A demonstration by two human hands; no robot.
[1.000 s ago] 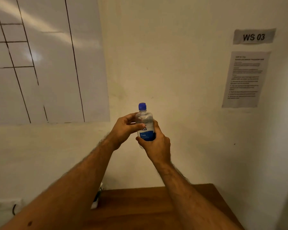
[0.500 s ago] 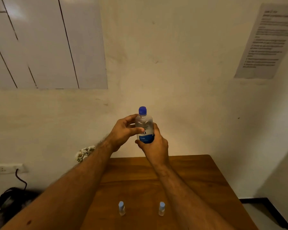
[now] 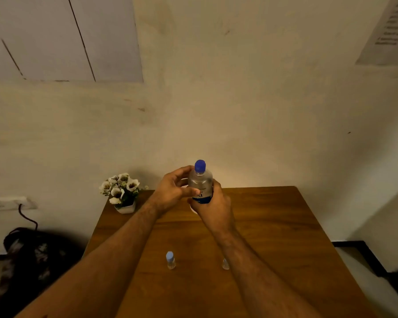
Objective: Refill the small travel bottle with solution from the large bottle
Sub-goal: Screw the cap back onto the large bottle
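I hold the large clear bottle upright above the far half of the wooden table; it has a blue cap and a blue label. My right hand grips its lower body from below. My left hand curls round its upper part from the left, thumb across the front. Two small travel bottles stand on the table nearer to me: one with a pale blue cap between my forearms, the other partly hidden behind my right forearm.
A white pot of white flowers stands at the table's far left corner. A dark bag lies on the floor at the left, below a wall socket with a cable. The wall rises right behind the table.
The view has tilted downward, bringing the table, the flowers and both small bottles into sight. Both hands keep the same hold on the large bottle.
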